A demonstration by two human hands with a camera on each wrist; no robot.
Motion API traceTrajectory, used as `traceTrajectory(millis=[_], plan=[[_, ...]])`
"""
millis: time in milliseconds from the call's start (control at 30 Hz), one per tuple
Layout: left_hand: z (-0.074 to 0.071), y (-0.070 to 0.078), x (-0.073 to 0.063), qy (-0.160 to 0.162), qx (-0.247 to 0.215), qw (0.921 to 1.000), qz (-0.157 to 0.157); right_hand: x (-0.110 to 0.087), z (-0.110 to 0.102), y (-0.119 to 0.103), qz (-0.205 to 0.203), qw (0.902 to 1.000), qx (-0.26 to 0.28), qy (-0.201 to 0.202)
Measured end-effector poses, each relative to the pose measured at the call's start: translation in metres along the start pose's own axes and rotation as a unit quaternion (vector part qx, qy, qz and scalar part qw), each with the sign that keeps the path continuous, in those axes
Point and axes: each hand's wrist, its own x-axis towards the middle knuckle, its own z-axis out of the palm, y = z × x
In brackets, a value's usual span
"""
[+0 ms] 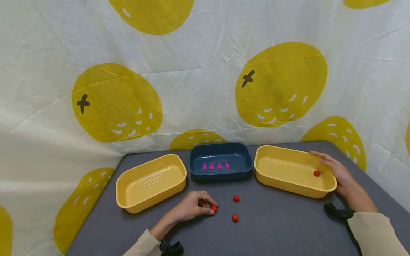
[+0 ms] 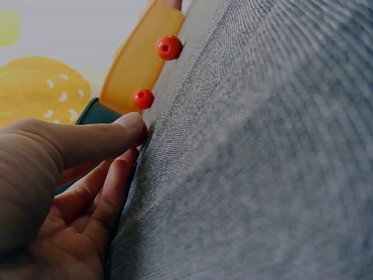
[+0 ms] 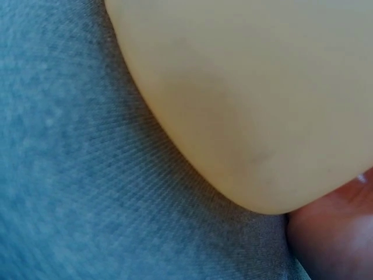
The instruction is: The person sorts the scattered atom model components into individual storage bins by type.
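Note:
My left hand (image 1: pixel 196 206) pinches a red bead (image 1: pixel 214 209) between thumb and fingers, low over the grey table. In the left wrist view the thumb (image 2: pixel 96 139) hides most of that bead. Just to its right lie two more red beads, one farther back (image 1: pixel 236 198) and one nearer (image 1: pixel 235 218); a small hole shows in each in the left wrist view. My right hand (image 1: pixel 341 174) grips the right end of the right yellow tray (image 1: pixel 288 181), fingers over its rim. Inside this tray, near that hand, sits one red bead (image 1: pixel 316 173).
A dark blue tray (image 1: pixel 221 176) at the back middle holds several pink drop-shaped pieces (image 1: pixel 211 165) in a row. The left yellow tray (image 1: pixel 153 199) holds several thin pale sticks (image 1: pixel 153 180). Behind the table (image 1: pixel 272 227) hangs a white cloth (image 1: pixel 205 96) with yellow fruit prints.

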Motion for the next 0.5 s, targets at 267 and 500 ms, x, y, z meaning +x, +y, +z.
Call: traceTrajectory(millis=[267, 500], plan=[[0.0005, -0.0033, 0.0003, 0.001, -0.011, 0.9999, 0.006, -0.0005, -0.0006, 0.0007, 0.004, 0.9999, -0.013, 0.006], [0.0016, -0.0034, -0.0001, 0.011, -0.022, 0.9997, -0.007, 0.0006, 0.0000, 0.0017, 0.007, 0.9999, -0.010, 0.008]])
